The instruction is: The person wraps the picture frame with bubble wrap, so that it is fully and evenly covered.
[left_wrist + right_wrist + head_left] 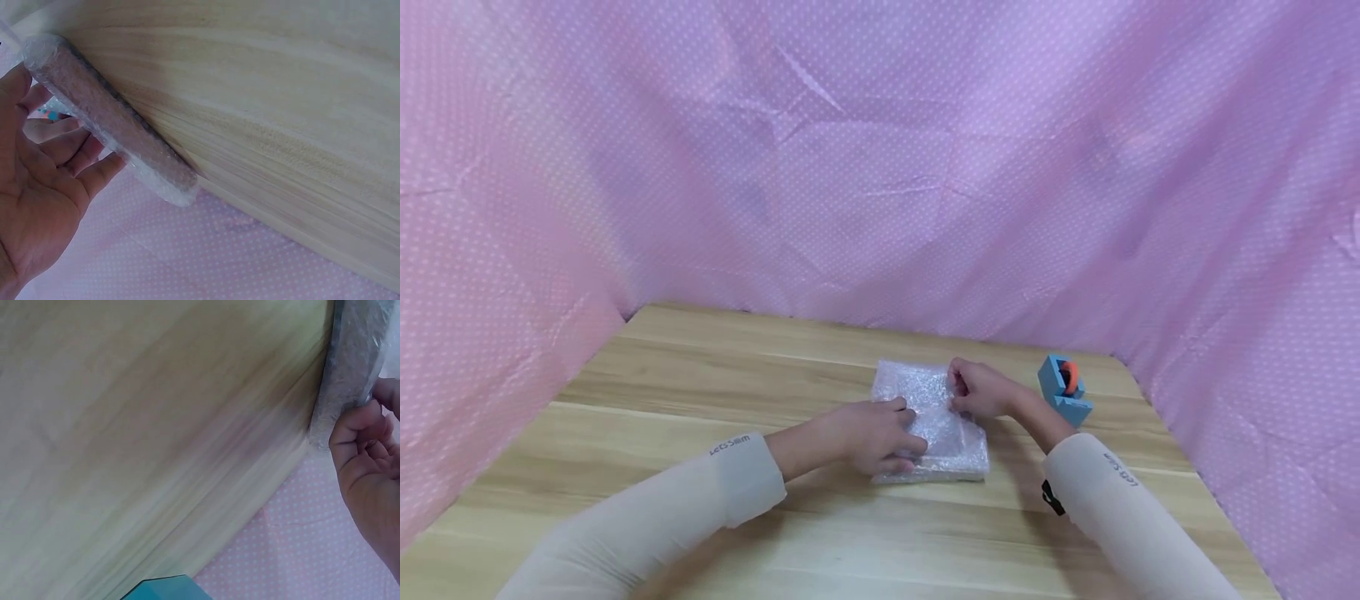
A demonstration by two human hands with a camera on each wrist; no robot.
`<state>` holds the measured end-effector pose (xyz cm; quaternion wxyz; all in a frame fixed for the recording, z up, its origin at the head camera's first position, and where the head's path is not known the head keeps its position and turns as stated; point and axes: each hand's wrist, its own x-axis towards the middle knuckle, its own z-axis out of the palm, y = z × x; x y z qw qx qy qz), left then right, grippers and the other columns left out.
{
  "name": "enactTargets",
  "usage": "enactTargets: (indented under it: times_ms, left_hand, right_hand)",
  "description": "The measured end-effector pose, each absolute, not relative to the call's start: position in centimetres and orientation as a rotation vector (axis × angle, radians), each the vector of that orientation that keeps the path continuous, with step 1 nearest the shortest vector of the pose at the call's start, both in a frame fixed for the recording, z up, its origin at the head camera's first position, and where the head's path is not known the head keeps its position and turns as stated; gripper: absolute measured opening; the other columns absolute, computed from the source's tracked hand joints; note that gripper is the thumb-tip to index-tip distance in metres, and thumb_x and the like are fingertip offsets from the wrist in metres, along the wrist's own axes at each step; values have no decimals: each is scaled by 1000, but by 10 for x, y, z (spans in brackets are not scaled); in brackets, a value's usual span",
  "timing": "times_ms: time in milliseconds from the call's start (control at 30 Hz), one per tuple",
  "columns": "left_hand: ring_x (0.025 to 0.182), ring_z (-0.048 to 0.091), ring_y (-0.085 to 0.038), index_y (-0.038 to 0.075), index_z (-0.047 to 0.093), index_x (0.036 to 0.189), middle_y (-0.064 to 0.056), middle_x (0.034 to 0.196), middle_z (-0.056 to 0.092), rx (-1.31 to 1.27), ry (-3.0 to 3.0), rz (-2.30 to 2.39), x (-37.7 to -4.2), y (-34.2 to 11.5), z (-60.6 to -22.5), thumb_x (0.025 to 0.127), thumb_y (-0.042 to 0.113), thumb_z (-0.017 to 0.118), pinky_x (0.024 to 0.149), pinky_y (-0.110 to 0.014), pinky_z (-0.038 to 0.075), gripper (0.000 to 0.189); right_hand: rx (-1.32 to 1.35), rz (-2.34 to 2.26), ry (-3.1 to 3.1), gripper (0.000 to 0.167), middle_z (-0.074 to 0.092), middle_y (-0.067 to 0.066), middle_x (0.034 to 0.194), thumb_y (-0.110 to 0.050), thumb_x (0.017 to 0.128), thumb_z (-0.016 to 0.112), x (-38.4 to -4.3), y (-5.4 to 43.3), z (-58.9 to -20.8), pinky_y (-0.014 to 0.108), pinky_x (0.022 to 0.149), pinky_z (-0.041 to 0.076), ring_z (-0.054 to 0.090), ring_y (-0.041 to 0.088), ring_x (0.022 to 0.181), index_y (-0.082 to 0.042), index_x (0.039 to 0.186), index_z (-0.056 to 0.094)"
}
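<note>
A flat rectangular parcel in clear bubble wrap [928, 425] lies on the wooden table, its front edge showing a thickness like a book or box. My left hand [883, 437] rests on its left part with spread fingers, the fingertips on the wrap; the left wrist view shows this hand [53, 169] along the wrapped edge [112, 119]. With curled fingers my right hand [985, 389] pinches the wrap at the parcel's right side. In the right wrist view its thumb and forefinger [356, 422] meet at the wrapped edge [356, 356]. What is inside the wrap is blurred by the plastic.
A blue tape dispenser [1063, 402] with an orange roll [1070, 377] stands right of the parcel, beyond my right forearm; its blue corner [167, 589] shows in the right wrist view. Pink dotted cloth [880, 208] hangs around the table [700, 375] at the back and sides.
</note>
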<state>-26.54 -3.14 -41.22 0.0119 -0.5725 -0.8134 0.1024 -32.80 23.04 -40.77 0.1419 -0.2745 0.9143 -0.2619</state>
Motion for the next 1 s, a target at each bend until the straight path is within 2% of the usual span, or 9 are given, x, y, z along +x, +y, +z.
enactTargets:
  times_ms: [100,167,300,367,467,633,833,1000]
  left_hand:
    - [107,52,-16,34,60,125,-1,117,60,-1779,-2527,304,-266,-31,-413,106,52,46,86,-30,52,29]
    - [107,52,-16,34,60,125,0,117,61,-1782,-2526,294,-266,-30,-413,106,52,47,84,-29,52,29]
    - [108,53,-17,34,59,127,1,117,62,-1784,-2535,308,-265,-30,-412,106,53,47,87,-30,52,31]
    - [110,53,-17,34,59,128,1,118,62,-1776,-2542,323,-264,-30,-411,106,53,47,90,-31,52,32]
    - [112,54,-18,34,59,128,1,118,62,-1767,-2547,337,-263,-31,-410,105,53,47,92,-32,52,32]
    - [108,54,-17,34,61,126,2,115,62,-1774,-2539,341,-265,-30,-407,105,52,49,88,-30,52,30]
    - [106,54,-18,33,60,127,1,113,63,-1781,-2533,370,-265,-29,-404,106,51,49,87,-31,51,30]
    - [107,54,-18,33,60,128,0,113,63,-1783,-2549,378,-264,-29,-405,105,51,49,89,-32,51,30]
  right_hand:
    - [-789,-737,2672,21,50,-2,73,-6,93,71,-328,230,-411,25,59,45,51,11,65,-6,94,50]
    - [-752,-736,2688,23,51,-2,72,-16,96,71,-327,229,-411,26,59,44,50,11,64,-8,93,51]
    - [-685,-692,2743,41,50,-3,71,-41,92,77,-323,221,-413,27,57,42,47,11,63,-9,92,51]
    - [-675,-660,2775,47,49,-3,71,-44,88,81,-321,216,-414,27,58,40,43,11,63,-8,93,52]
    - [-680,-665,2788,48,50,-1,72,-40,85,84,-320,213,-413,27,58,41,45,12,64,-6,95,52]
    - [-652,-738,2751,44,54,2,76,-27,84,86,-325,217,-410,28,60,46,52,15,65,-4,97,51]
    - [-642,-841,2678,36,50,2,75,-9,86,82,-330,226,-408,28,64,43,48,16,70,-5,94,48]
    - [-635,-915,2601,34,48,2,77,-2,86,79,-331,229,-411,27,64,44,47,16,72,-5,94,46]
